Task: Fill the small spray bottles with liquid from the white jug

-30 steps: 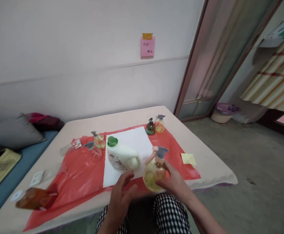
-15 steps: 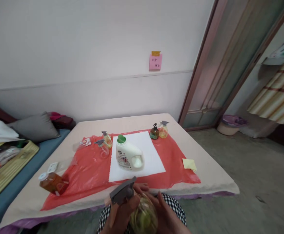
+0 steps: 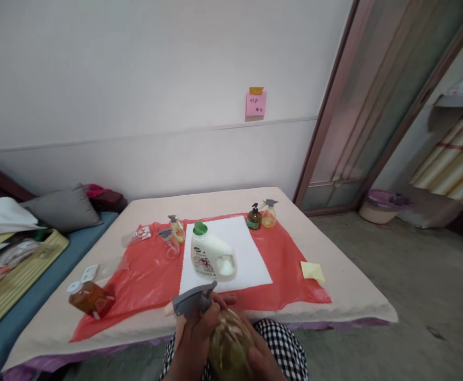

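A spray bottle (image 3: 231, 346) with a grey trigger head and yellowish-green liquid is tilted low in front of me, over my lap. My left hand (image 3: 199, 330) grips it around the neck, just below the trigger head. My right hand (image 3: 259, 349) wraps the right side of its clear body, with part of the fingers hidden. Beyond my hands, a white detergent jug (image 3: 211, 256) with a green opening stands on a white sheet (image 3: 249, 264). The spray head is apart from the jug, nearer to me.
A red plastic sheet (image 3: 144, 286) covers much of the table. Two spray bottles, one clear (image 3: 170, 246) and one yellowish (image 3: 178, 230), stand left. A dark pump bottle (image 3: 254, 218) and another spray bottle (image 3: 269, 216) stand right. An amber jar (image 3: 91, 299) lies front left; yellow notes (image 3: 312, 271) lie right.
The spray head has risen slightly and swung left. My right hand's fingers have closed more around the bottle body. The whole view has shifted a little.
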Tool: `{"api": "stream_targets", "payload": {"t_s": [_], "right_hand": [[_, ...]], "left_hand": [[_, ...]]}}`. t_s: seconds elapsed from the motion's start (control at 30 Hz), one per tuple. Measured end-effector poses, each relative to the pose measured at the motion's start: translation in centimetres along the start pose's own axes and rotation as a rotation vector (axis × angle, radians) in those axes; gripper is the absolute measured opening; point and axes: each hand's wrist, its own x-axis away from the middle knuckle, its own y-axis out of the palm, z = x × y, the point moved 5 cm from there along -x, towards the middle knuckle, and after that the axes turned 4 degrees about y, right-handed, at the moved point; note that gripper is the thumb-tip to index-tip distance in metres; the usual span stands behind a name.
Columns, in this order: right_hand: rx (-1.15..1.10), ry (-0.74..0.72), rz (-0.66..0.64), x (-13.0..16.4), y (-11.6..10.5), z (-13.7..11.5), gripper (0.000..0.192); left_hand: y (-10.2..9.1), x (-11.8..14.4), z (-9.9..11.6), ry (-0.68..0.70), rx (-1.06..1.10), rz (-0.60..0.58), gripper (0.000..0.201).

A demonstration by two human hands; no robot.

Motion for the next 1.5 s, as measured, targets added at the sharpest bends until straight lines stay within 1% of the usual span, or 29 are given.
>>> {"api": "stream_targets", "payload": {"t_s": [0.03,0.07,0.13,0.17,0.2,0.23,0.27,0.33,0.37,0.4,0.43,0.47,0.53,0.57,0.67,0.7,0.77,0.83,0.93,0.97,1.03,1.13,1.2,1.33,1.5], "right_hand": [[-0.052,-0.042,0.03,0.1,0.0,0.0,0.078],[-0.098,-0.094,0.079,0.3,0.0,-0.1,0.085],[-0.171,-0.203,0.206,0.7,-0.1,-0.6,0.094],[-0.206,-0.214,0.237,0.8,-0.1,-0.8,0.097],[-0.243,-0.185,0.226,0.7,0.0,-1.1,0.098],[-0.285,-0.137,0.187,0.5,0.2,-1.3,0.097],[-0.336,-0.054,0.115,0.2,0.5,-1.4,0.092],[-0.448,0.166,-0.078,-0.2,1.2,-1.5,0.085],[-0.502,0.25,-0.164,-0.3,1.5,-1.5,0.085],[-0.554,0.302,-0.229,-0.3,1.8,-1.7,0.085],[-0.605,0.329,-0.268,-0.3,2.1,-1.8,0.082],[-0.643,0.32,-0.272,-0.3,2.2,-1.9,0.079],[-0.649,0.216,-0.191,-0.5,2.2,-2.1,0.074],[-0.628,0.16,-0.146,-0.6,2.1,-2.1,0.076],[-0.495,-0.037,0.009,-0.8,1.2,-2.1,0.092],[-0.443,-0.091,0.05,-0.8,0.8,-2.0,0.094],[-0.354,-0.143,0.101,-1.0,-0.1,-1.7,0.093],[-0.275,-0.144,0.135,-1.4,-1.2,-1.4,0.092],[-0.154,-0.129,0.223,-2.4,-3.2,-1.6,0.09],[-0.126,-0.123,0.257,-2.9,-3.9,-1.9,0.089],[-0.093,-0.107,0.324,-4.0,-5.3,-3.1,0.087],[-0.045,-0.138,0.39,-6.3,-6.9,-6.0,0.081],[0.01,-0.164,0.383,-8.1,-7.6,-8.3,0.076],[0.172,-0.127,0.323,-11.4,-8.2,-12.0,0.074],[0.476,-0.099,0.276,-14.0,-8.4,-15.1,0.071]], "left_hand": [[-0.2,-0.1,0.0,0.017,-0.025,0.027,0.025],[-0.4,-0.2,0.1,0.034,-0.049,0.055,0.024],[-0.6,-0.3,0.7,0.065,-0.087,0.108,0.02],[-0.7,-0.3,1.0,0.076,-0.099,0.126,0.018],[-0.7,-0.4,1.4,0.087,-0.106,0.137,0.015],[-0.7,-0.5,1.7,0.096,-0.113,0.136,0.013],[-0.7,-0.6,2.0,0.108,-0.114,0.129,0.013],[-0.6,-0.8,2.2,0.118,-0.075,0.1,0.016],[-0.6,-0.9,2.2,0.112,-0.035,0.083,0.019],[-0.7,-1.0,2.0,0.099,0.008,0.072,0.022],[-0.7,-1.0,1.9,0.084,0.048,0.068,0.025],[-0.8,-1.1,1.7,0.07,0.073,0.063,0.026],[-1.0,-1.2,1.6,0.059,0.068,0.079,0.027],[-1.2,-1.3,1.6,0.059,0.05,0.109,0.027],[-1.8,-1.7,1.9,0.071,-0.018,0.212,0.022],[-1.9,-2.0,2.1,0.081,-0.039,0.232,0.02],[-2.3,-2.7,2.8,0.119,-0.042,0.275,0.025],[-3.3,-3.5,3.8,0.184,0.075,0.396,0.027],[-6.0,-4.6,5.4,0.28,0.384,0.645,0.03],[-6.9,-4.9,5.7,0.294,0.46,0.7,0.032],[-8.5,-5.4,5.8,0.283,0.553,0.769,0.035],[-10.1,-5.5,4.5,0.222,0.605,0.843,0.04],[-10.5,-5.3,3.0,0.171,0.614,0.878,0.041],[-10.3,-5.0,0.5,0.096,0.609,0.87,0.039],[-10.1,-4.9,-0.6,0.059,0.624,0.872,0.036]]}}
